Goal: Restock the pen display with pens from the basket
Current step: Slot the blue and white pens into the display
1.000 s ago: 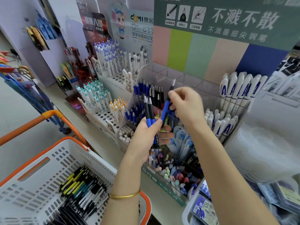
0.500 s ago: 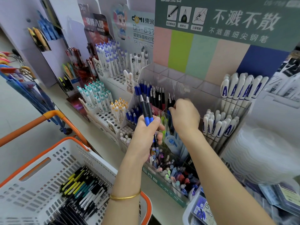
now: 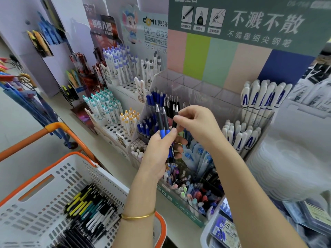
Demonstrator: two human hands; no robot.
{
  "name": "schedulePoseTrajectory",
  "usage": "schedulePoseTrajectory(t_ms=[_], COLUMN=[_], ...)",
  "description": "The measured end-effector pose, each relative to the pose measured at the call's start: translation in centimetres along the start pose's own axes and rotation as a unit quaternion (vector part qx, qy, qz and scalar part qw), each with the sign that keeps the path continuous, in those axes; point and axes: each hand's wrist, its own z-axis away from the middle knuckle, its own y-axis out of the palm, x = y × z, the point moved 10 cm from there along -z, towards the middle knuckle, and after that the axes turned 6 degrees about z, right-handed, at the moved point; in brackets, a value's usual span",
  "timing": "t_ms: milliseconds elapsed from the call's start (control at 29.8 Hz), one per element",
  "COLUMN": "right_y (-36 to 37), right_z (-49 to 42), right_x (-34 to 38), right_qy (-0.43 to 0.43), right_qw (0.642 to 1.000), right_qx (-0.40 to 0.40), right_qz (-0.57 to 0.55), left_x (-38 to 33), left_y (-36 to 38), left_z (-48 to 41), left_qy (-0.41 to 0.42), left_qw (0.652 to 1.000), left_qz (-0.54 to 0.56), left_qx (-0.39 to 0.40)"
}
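Two pens in your left hand, a third in your right, both held up in front of the clear pen display [image 3: 206, 86].

Well left of the display and lower, the white basket [image 3: 100, 176] holds a heap of loose pens [image 3: 89, 208]. Just in front of the display's left compartments, your left hand [image 3: 159, 151] has its fingers curled round two blue-and-black pens [image 3: 162, 122], thumb pressed across them, silver ends up. Beside it, before the display's middle, your right hand [image 3: 195, 124] pinches a black pen [image 3: 175, 119] between thumb and fingertips, the other fingers loosely bent. In the display's right compartments stand white pens [image 3: 259, 99] with blue letters.
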Motion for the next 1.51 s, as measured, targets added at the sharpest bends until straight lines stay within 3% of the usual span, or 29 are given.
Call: schedulePoseTrajectory(t_ms=[134,235,403,537,638,806,940,1007,1074,1209,1310,1377,1511], right_y=[-4.4,-6.8,-3.7,-1.4,-1.0,-1.8,0.2,1.0,0.4,-4.3,-6.7,-6.4,-3.8], right_z=[-0.5,0.4,-0.9,-1.7,-1.8,-0.6,0.7,1.1,0.7,-0.2,0.3,0.3,-0.7], right_x=[0.0,1.9,0.0,-3.0,-3.5,-1.3,0.5,0.8,0.7,0.5,2.0,2.4,0.0], right_qy=[0.001,-0.060,-0.002,0.063,0.077,0.015,-0.005,-0.008,-0.015,-0.020,-0.086,-0.109,-0.055], right_qw=[0.976,0.955,0.965,0.940,0.927,0.961,1.000,0.999,1.000,0.979,0.958,0.953,0.957], right_qx=[-0.199,-0.289,-0.188,-0.117,-0.116,-0.147,-0.007,0.045,0.020,-0.185,-0.274,-0.275,-0.210], right_qz=[-0.091,-0.018,0.181,0.315,0.349,0.233,0.002,-0.024,-0.019,-0.080,-0.012,0.060,0.191], left_x=[0.2,0.3,0.4,0.3,0.2,-0.1,0.0,0.0,-0.1,0.0,0.4,0.7,0.9], left_y=[-0.9,-1.4,-1.3,-1.1,-1.1,-0.6,0.4,0.6,0.6,-0.4,-1.3,-1.6,-1.1], left_z=[0.0,0.1,0.0,0.0,0.0,0.3,0.2,0.1,0.0,0.0,0.0,-0.1,-0.2], left_qy=[-0.013,-0.014,-0.010,-0.010,-0.004,0.009,0.002,0.004,0.007,-0.010,-0.015,-0.022,-0.038], left_qw=[0.999,0.999,0.999,0.999,0.999,0.999,0.997,0.996,0.996,0.999,0.998,0.998,0.999], left_qz=[0.022,0.011,0.008,0.007,-0.012,-0.041,-0.062,-0.069,-0.072,-0.049,-0.059,-0.057,0.011], left_qx=[-0.027,-0.041,-0.049,-0.042,-0.030,0.007,0.041,0.050,0.048,-0.001,-0.027,-0.034,-0.024])
